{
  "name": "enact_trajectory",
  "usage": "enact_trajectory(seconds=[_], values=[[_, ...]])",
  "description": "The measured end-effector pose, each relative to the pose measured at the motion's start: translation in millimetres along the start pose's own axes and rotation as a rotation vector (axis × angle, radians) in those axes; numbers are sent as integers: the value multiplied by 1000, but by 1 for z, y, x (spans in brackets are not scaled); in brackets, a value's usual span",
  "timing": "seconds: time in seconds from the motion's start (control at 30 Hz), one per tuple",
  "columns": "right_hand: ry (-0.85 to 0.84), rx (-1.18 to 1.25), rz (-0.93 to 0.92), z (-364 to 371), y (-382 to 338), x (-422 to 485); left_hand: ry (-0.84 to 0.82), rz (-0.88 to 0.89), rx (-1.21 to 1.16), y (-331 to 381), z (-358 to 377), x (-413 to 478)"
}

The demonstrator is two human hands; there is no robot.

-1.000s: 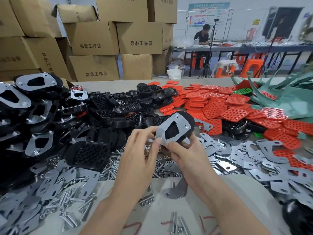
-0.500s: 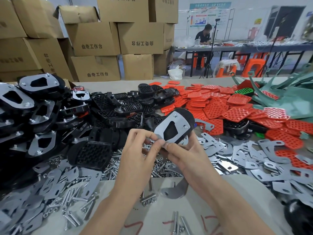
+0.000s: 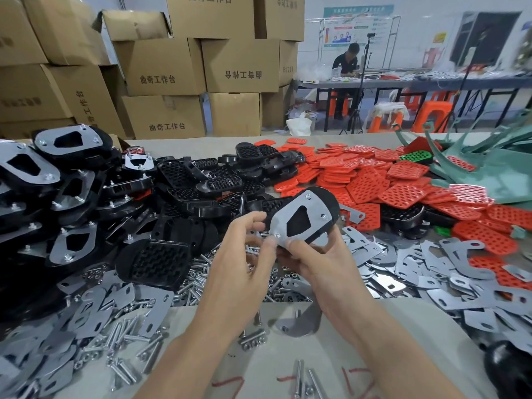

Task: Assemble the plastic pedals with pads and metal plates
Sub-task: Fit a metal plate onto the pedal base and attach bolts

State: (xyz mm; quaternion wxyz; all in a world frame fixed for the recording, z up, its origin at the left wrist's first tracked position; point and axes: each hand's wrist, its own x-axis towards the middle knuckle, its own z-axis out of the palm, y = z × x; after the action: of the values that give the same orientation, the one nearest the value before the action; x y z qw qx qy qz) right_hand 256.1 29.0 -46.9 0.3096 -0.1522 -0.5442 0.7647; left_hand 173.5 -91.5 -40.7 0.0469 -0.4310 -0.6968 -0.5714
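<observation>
— What is the surface like, and the room around it?

— A long beige table (image 3: 288, 367), heaped with parts. On the left is a stack of pedals (image 3: 43, 174) with plates bolted on. Loose black pedals (image 3: 201, 182) lie in the middle and a spread of red pads (image 3: 365, 182) to the right. Closer in are loose metal plates (image 3: 449, 272) and bolts (image 3: 123, 349). Green plastic parts (image 3: 495, 174) lie at the far right. Behind the table stand brown cardboard boxes (image 3: 164, 67). Further back a person (image 3: 347, 63) sits at another table, with orange stools (image 3: 434, 110) nearby.

— And the piece in hand?

— One pedal (image 3: 329, 201) is held up over the middle of the table, tilted, with a plate (image 3: 312, 204) lying on its upper face.

— How do the fingers stand?

— The right hand (image 3: 322, 266) grips the pedal at its near end. Its fingers are curled underneath and its thumb is pressed on the plate's near edge. The left hand (image 3: 239, 260) is half closed. Its thumb tip touches the plate's near-left corner, just beside a nut (image 3: 277, 234), and its forefinger bends over above. Whether it actually pinches the nut, I cannot tell.
</observation>
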Motion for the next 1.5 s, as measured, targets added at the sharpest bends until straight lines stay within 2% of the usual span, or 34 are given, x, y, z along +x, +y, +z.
enact_trajectory(seconds=[0.17,0.3,0.47,0.53,0.7,0.83,1.03,1.17,1.27,1.4,1.5], values=[[-112,20,6,0,-2,-3,53,69,70,-3,1,3],[-105,46,26,0,-3,-2,-16,99,104,-5,-1,0],[-134,61,33,-1,0,-2,-7,-5,-24,-2,0,1],[-147,56,36,-2,1,-1,8,9,4,-5,0,3],[-122,75,46,-2,3,2,-30,47,41,-6,-2,0],[-136,68,47,-3,3,1,-20,-43,-40,-3,0,1],[-90,71,54,-2,3,1,-34,16,11,-4,-2,0],[-82,58,55,-1,1,0,-40,-83,-88,-1,0,0],[-51,84,57,0,1,0,-16,-27,3,-3,1,0],[-23,96,56,2,1,0,-17,-7,-49,-2,-2,-1],[-44,91,55,2,0,-2,-17,-95,-123,2,-1,0]])
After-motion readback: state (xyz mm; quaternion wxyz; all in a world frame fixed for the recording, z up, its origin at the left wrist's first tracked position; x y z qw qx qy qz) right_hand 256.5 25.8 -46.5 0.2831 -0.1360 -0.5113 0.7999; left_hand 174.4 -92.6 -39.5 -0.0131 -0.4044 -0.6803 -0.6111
